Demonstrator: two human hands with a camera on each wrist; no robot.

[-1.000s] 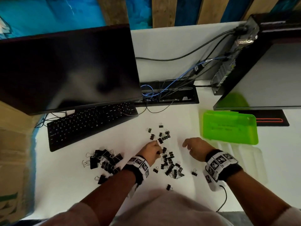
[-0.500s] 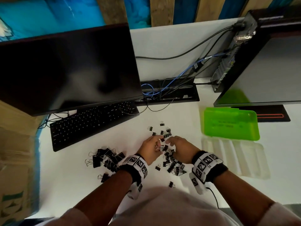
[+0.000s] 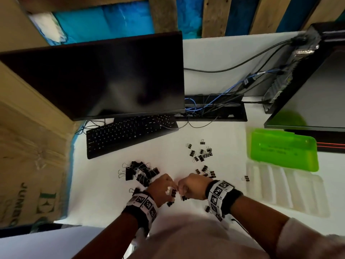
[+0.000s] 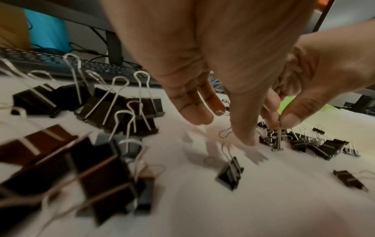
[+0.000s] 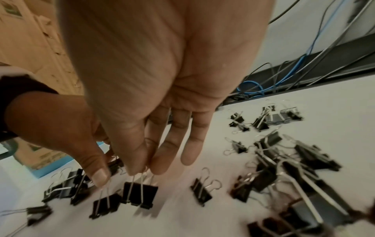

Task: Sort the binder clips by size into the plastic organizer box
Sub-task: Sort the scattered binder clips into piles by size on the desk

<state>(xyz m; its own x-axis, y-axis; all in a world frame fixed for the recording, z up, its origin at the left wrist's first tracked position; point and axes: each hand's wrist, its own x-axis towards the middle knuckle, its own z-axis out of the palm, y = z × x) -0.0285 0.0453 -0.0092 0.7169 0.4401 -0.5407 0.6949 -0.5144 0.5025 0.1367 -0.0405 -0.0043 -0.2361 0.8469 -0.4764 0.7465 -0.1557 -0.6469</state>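
Nearest the wearer, both hands meet over the white desk (image 3: 104, 184). The right hand (image 5: 154, 99) pinches the wire handles of a mid-sized binder clip (image 5: 140, 194) between thumb and fingertips, its black body hanging below the grip, long axis roughly upright. The left hand (image 4: 202, 67) reaches down beside it; whether its fingers grip the neighbouring clip (image 5: 104, 206) cannot be told. Left of the hands lies the heap of large clips (image 3: 139, 171); beyond them, small clips (image 3: 202, 153) are scattered. The clear organizer box (image 3: 285, 187) lies to the right, on the right hand's side, so that hand is judged better placed to deliver. Its green lid (image 3: 281, 149) stands open behind, its printing unreadable. Farther left, a cardboard carton (image 3: 31, 176) bears partial lettering, seemingly "JUMBO".
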